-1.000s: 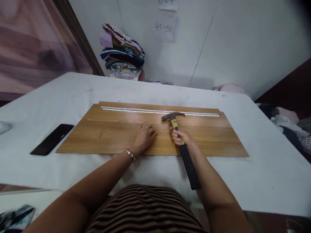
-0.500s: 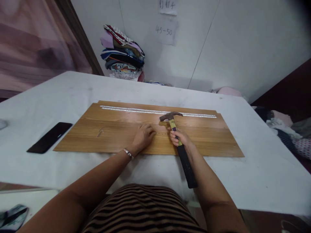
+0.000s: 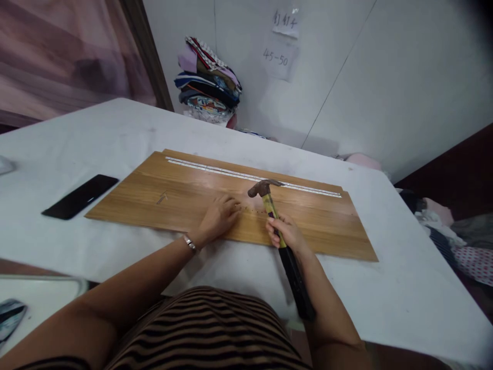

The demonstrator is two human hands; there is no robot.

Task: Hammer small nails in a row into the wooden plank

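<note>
A long wooden board (image 3: pixel 308 226) lies flat on the white table (image 3: pixel 404 288). My right hand (image 3: pixel 287 234) is wrapped round the yellow and black handle of a claw hammer (image 3: pixel 269 198), whose rusty head hangs just above the board's middle. My left hand (image 3: pixel 217 218) rests on the board to the left of the hammer head, fingers pinched together on something too small to make out. A short row of small nail heads (image 3: pixel 252 209) shows in the board between my two hands. A metal strip (image 3: pixel 215 169) runs along the board's far edge.
A black phone (image 3: pixel 80 196) lies on the table left of the board. A pile of folded cloth (image 3: pixel 208 85) leans against the back wall. More fabric (image 3: pixel 462 241) lies off the table's right side. Paper notes (image 3: pixel 278 54) hang on the wall.
The camera has swung left and tilted. My right hand has slid a little back along the hammer handle and toward me. My left hand stays pinched on the board.
</note>
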